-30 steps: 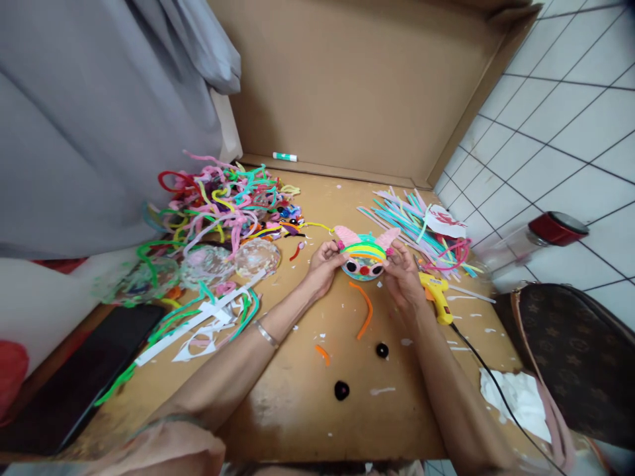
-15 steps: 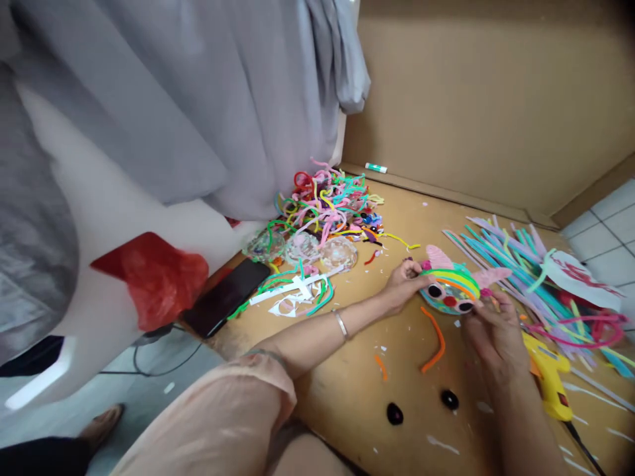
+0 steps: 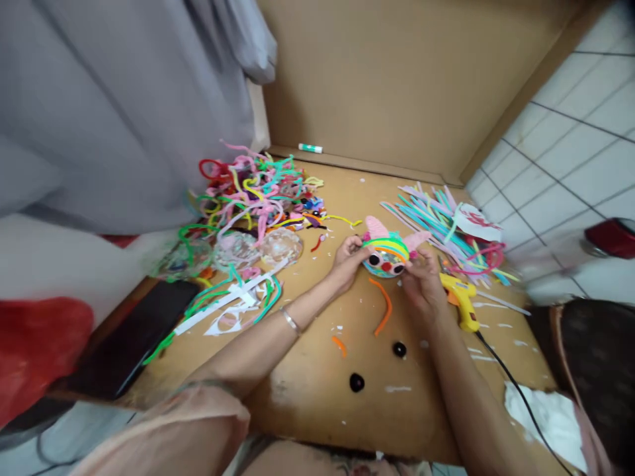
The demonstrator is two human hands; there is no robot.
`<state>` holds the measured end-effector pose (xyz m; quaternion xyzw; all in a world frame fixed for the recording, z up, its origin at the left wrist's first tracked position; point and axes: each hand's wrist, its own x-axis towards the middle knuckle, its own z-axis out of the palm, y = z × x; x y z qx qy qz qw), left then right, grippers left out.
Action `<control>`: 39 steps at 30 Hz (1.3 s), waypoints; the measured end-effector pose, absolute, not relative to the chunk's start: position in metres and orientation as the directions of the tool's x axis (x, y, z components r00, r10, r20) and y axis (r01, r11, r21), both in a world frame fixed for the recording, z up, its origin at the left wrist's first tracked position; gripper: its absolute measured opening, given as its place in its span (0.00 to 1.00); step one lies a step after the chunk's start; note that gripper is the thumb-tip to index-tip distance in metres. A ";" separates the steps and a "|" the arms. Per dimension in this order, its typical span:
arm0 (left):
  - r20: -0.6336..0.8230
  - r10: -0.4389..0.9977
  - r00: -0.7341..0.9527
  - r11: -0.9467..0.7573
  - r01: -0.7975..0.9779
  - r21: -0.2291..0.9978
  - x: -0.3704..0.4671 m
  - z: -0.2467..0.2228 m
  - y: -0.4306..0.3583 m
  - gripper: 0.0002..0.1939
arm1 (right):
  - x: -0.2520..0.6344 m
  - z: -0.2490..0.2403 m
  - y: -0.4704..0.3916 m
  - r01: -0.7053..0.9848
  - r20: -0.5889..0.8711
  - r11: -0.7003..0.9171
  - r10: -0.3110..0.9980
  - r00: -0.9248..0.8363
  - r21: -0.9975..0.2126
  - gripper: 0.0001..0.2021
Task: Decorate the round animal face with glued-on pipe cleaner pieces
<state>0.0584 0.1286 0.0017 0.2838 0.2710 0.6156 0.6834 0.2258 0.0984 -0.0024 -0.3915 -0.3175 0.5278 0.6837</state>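
Observation:
Between my two hands is a small round craft animal face (image 3: 385, 259) with pink ears, striped pipe-cleaner bands, dark round eyes and a red nose. My left hand (image 3: 351, 258) pinches its left edge, fingers curled. At its right edge my right hand (image 3: 424, 281) grips it near the right ear. Just below the face, a bent orange pipe cleaner (image 3: 384, 306) lies on the table, with a shorter orange piece (image 3: 339, 345) to its left. Two black round pieces (image 3: 356, 382) rest nearer to me.
A tangled pile of pipe cleaners (image 3: 262, 192) and clear plastic domes (image 3: 281, 246) lie left, near a black phone (image 3: 141, 334). Straight pipe cleaners (image 3: 426, 211) lie back right. A yellow glue gun (image 3: 461, 301) with its cord sits right, a brown bag (image 3: 600, 357) beyond. A glue stick (image 3: 310, 148) lies at the back.
The camera view has turned to the right, so the table appears shifted left and the bag and tiles show. Both hands still hold the craft face, about the same place above the table.

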 end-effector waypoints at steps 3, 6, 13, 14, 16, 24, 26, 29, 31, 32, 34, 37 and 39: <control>-0.033 0.995 0.093 0.086 -0.663 0.743 0.056 0.001 0.130 0.26 | 0.224 -0.005 0.099 -0.495 0.028 0.156 0.966 0.257 -0.855 0.21; -0.006 0.993 0.121 0.083 -0.648 0.757 0.054 0.001 0.129 0.25 | 0.222 -0.006 0.098 -0.488 0.041 0.177 0.960 0.277 -0.854 0.19; 0.048 0.994 0.099 0.021 -0.600 0.800 0.051 0.005 0.126 0.22 | 0.215 -0.005 0.095 -0.440 0.065 0.203 0.949 0.310 -0.875 0.13; 0.050 0.994 0.101 0.019 -0.589 0.808 0.051 0.006 0.126 0.21 | 0.214 -0.004 0.094 -0.428 0.078 0.212 0.947 0.311 -0.879 0.12; 0.058 0.992 0.109 0.015 -0.567 0.824 0.051 0.007 0.124 0.18 | 0.212 -0.002 0.094 -0.393 0.106 0.230 0.944 0.312 -0.890 0.10; 0.173 0.981 0.086 -0.117 -0.444 0.888 0.051 0.011 0.123 0.03 | 0.208 0.011 0.090 -0.272 0.158 0.241 0.942 0.296 -0.931 0.05; 0.196 0.976 0.099 -0.141 -0.405 0.903 0.051 0.012 0.123 0.07 | 0.208 0.013 0.088 -0.227 0.172 0.240 0.944 0.282 -0.944 0.03; 0.198 0.973 0.118 -0.143 -0.367 0.919 0.049 0.013 0.123 0.09 | 0.208 0.014 0.085 -0.185 0.177 0.229 0.949 0.260 -0.956 0.01; 0.199 0.973 0.121 -0.145 -0.350 0.925 0.049 0.013 0.123 0.10 | 0.210 0.013 0.084 -0.166 0.168 0.212 0.954 0.248 -0.963 0.02; 0.199 0.973 0.121 -0.147 -0.346 0.927 0.049 0.013 0.122 0.10 | 0.211 0.013 0.084 -0.156 0.164 0.205 0.956 0.244 -0.966 0.03; 0.198 0.973 0.120 -0.147 -0.339 0.929 0.049 0.013 0.122 0.10 | 0.213 0.010 0.086 -0.139 0.167 0.205 0.955 0.245 -0.969 0.05; 0.192 0.974 0.117 -0.144 -0.330 0.933 0.049 0.012 0.122 0.09 | 0.217 0.006 0.090 -0.131 0.169 0.207 0.952 0.254 -0.970 0.06; 0.196 0.974 0.112 -0.150 -0.328 0.933 0.049 0.012 0.122 0.09 | 0.217 0.005 0.091 -0.133 0.162 0.199 0.955 0.248 -0.971 0.07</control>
